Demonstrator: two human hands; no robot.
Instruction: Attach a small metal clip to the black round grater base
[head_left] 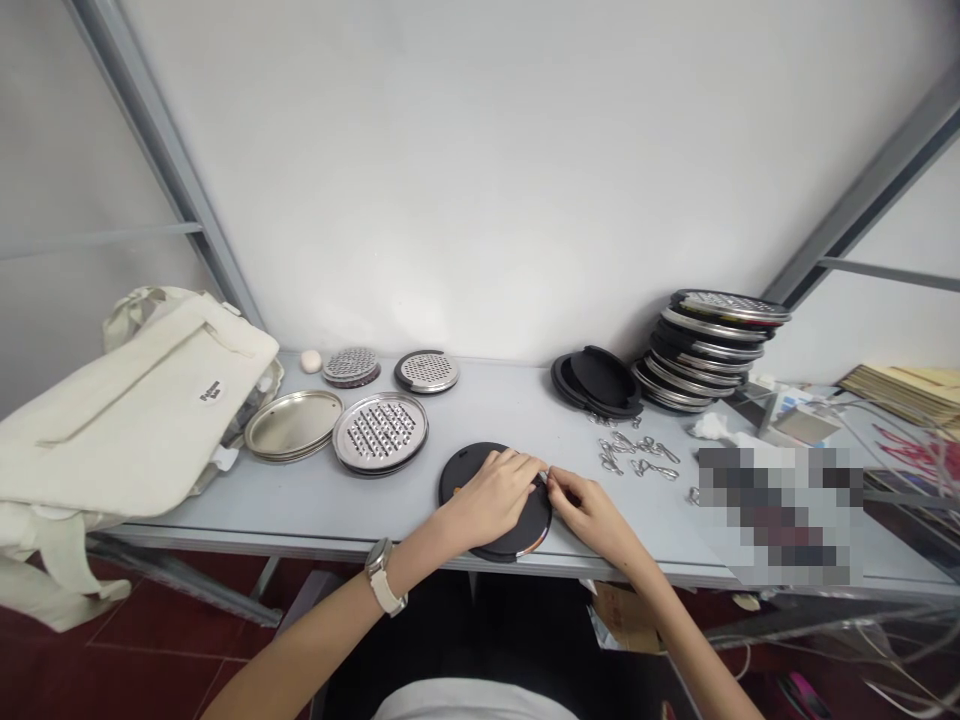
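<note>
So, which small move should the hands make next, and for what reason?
Probably the right hand should work gently at the edge of the black disc, because its fingertips are bunched there, close to those of the left hand, which lies across the disc and may steady it. What is between the fingers is too small to tell.

On your table (300, 512), the bag (142, 400) lies at the left end; right of it lie plates (295, 422), then a grater disc (380, 432), two graters (429, 371) behind them near the back edge. Mid front edge, your left hand (504, 490) is on the base (469, 462), your right hand (589, 512) at its right rim. Farther right, loops (646, 446) lie before the trays (611, 380), left of the stack (701, 350) near the back edge.
</note>
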